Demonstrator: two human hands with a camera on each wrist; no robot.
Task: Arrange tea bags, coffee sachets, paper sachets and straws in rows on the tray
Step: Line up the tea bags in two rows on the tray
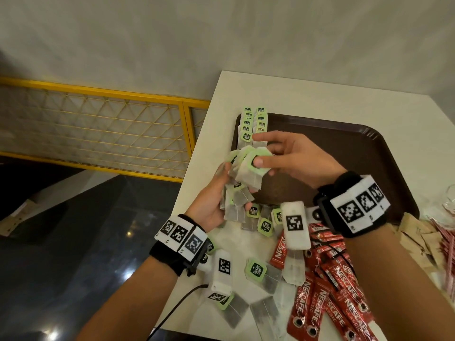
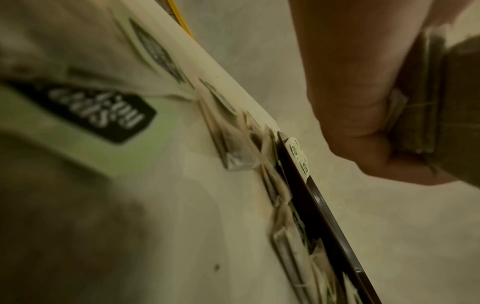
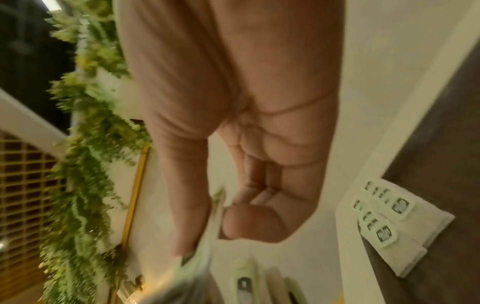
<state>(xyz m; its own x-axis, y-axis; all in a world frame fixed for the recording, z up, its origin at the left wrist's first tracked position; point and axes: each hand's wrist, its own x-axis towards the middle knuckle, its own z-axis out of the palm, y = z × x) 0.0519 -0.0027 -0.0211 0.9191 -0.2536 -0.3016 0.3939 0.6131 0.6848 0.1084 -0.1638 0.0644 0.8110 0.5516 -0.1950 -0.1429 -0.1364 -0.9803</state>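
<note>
The left hand (image 1: 211, 205) grips a thick bunch of tea bags (image 1: 237, 193) over the near-left corner of the brown tray (image 1: 369, 153), and the right hand (image 1: 295, 158) pinches the top tea bag (image 1: 256, 166) by its green tag. Two short rows of tea bags (image 1: 253, 121) already lie along the tray's left edge. The bunch looks loose, so pulling one bag could drag its neighbours out by tangled strings. More tea bags, red coffee sachets (image 1: 327, 286) and brown paper sachets (image 1: 418, 235) litter the white tabletop (image 1: 307, 94), beside a yellow railing (image 1: 98, 92).
</note>
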